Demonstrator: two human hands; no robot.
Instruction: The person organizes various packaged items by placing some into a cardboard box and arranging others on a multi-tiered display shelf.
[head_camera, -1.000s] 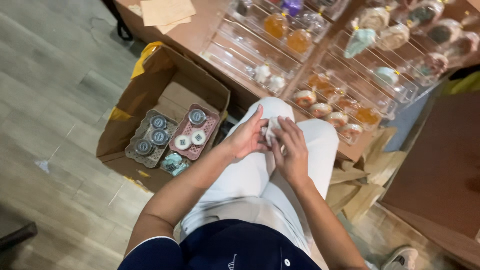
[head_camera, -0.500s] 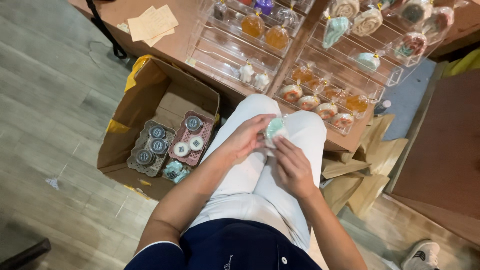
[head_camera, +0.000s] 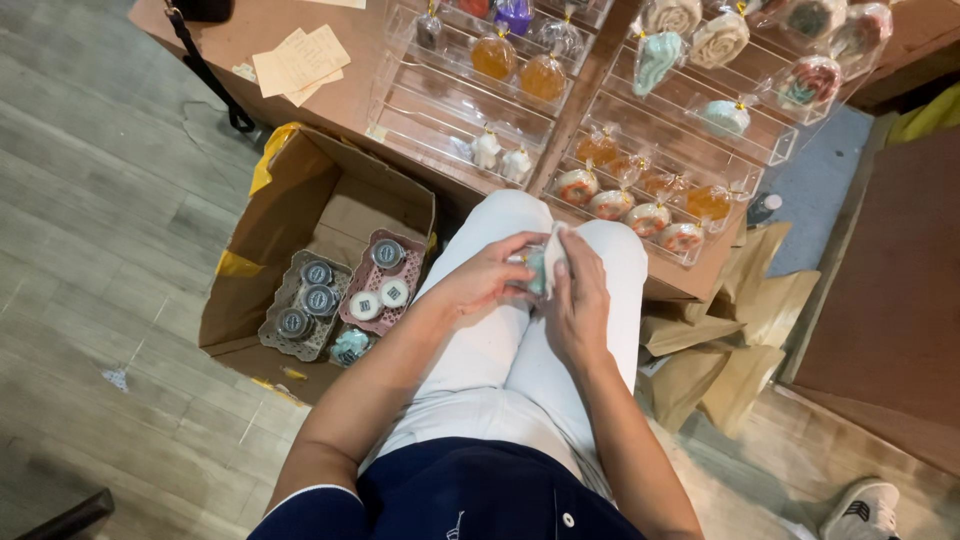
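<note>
The person sits with knees up against a low brown table (head_camera: 330, 95), both hands meeting over the lap; the left hand (head_camera: 487, 283) curls its fingers around a small pale teal item (head_camera: 536, 268) wrapped in white, pinching it from the left, while the right hand (head_camera: 577, 300) closes over the same item from the right, its fingers folded on the white wrapping; so both grips are narrow and holding that one piece, which sits just above the white trousers (head_camera: 500, 350), between the two knees; what exactly the item is I cannot tell, most of it being covered by the fingers. On the floor to the person's left stands an open cardboard box (head_camera: 290, 210); inside lie a grey tray (head_camera: 300, 300) and a pink tray (head_camera: 380, 280) side by side, each holding round pieces. On the table ahead stand clear acrylic racks (head_camera: 450, 110) with wrapped ornaments in orange, white and teal; loose paper slips (head_camera: 300, 62) lie on the tabletop further left; brown paper bags (head_camera: 720, 340) lean on the floor to the person's right.
</note>
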